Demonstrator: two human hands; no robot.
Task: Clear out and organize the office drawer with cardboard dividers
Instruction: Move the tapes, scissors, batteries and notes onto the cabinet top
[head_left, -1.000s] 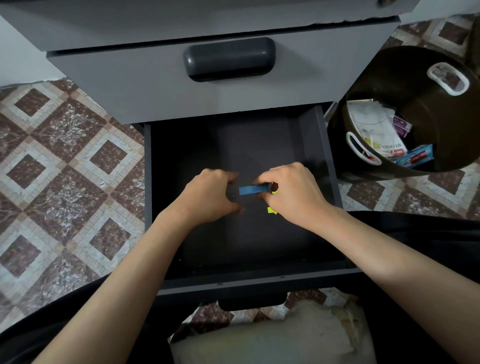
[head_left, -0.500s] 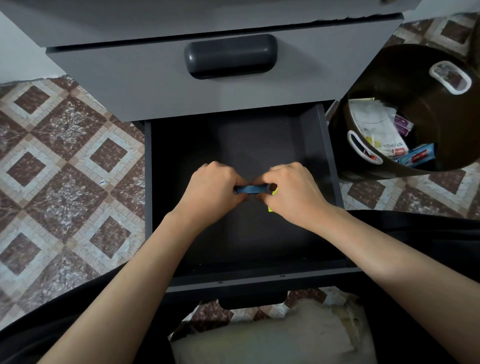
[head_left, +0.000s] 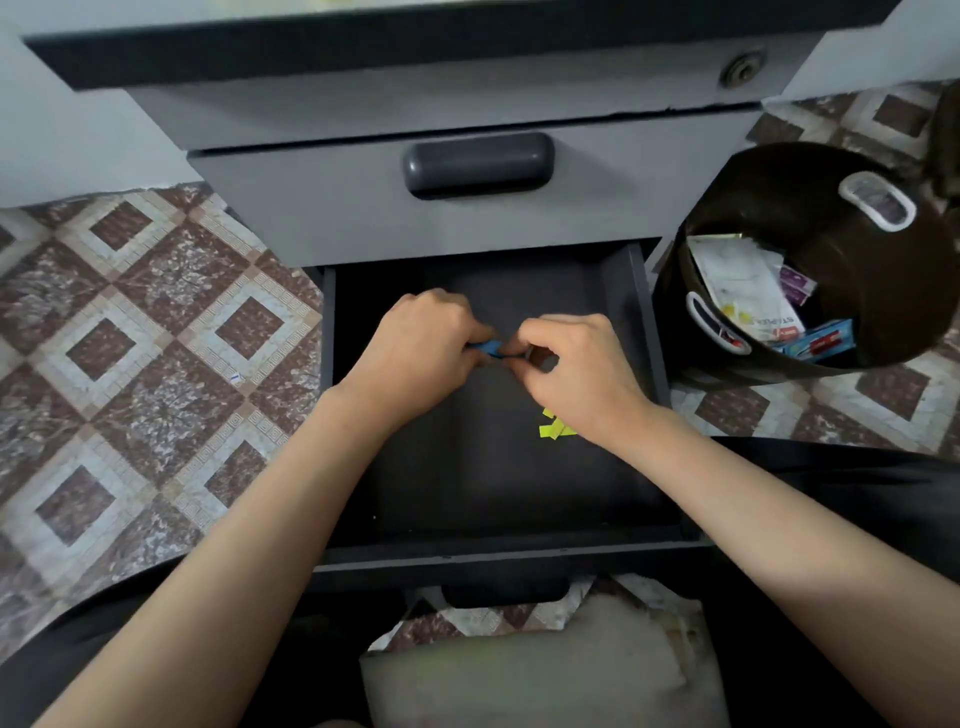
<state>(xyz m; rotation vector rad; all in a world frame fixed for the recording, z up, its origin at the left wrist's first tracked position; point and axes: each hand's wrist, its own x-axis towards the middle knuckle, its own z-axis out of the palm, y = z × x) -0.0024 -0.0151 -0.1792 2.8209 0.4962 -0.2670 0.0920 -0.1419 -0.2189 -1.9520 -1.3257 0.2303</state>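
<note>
**We are lifting the last bits out of the drawer**

We are looking down into the open drawer, and it is looking almost bare inside. In the middle of it our left hand and our right hand are meeting. Both are pinching one small blue thing, the left hand at its 9 o'clock end and the right hand at its 3 o'clock end. The fingers of both hands are curling in round it. We cannot tell what it is, as the hands are hiding most of it.

Some little yellow scraps are lying on the drawer floor, at 5 o'clock from the blue thing, just beside our right wrist. A dark bin is standing at 2 o'clock from the drawer, with papers and packets in it.

We are thinking the clearing out is nearly done. To do this step well, we should be pinching firmly, letting one hand take the blue thing, and lifting it straight up over the drawer wall. The other hand is then free for sweeping the yellow scraps together, as they look thin and may be sticking. We are not seeing any cardboard dividers yet
</note>
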